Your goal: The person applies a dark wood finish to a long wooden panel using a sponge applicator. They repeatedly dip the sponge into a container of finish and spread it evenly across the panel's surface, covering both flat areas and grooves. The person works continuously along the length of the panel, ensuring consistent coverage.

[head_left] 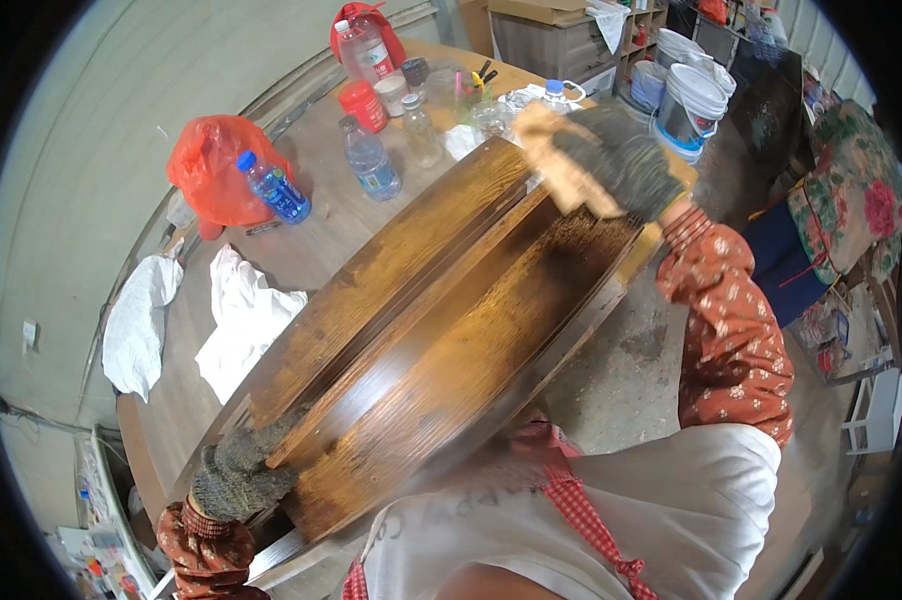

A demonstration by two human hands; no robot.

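Observation:
A long brown-stained wooden piece [411, 400] with raised edges and a glossy, wet-looking surface slants across the table in front of me. My left hand [236, 475], in a dark grey knit glove, grips its near left end with curled fingers. At the far right end is my right hand [626, 160], also gloved and blurred by motion. It is closed on a tan, jagged-edged piece [563, 165] whose kind I cannot make out. Beneath that piece the wood shows a dark speckled patch. Alongside lies another stained board [401, 255].
Bottles, including a blue-labelled one [273, 187], stand beyond the boards near a red plastic bag [216, 165]. White cloths [241, 310] lie at the left. Buckets [691, 105] stand at the back right. A person in a flowered top [856, 190] is at the right.

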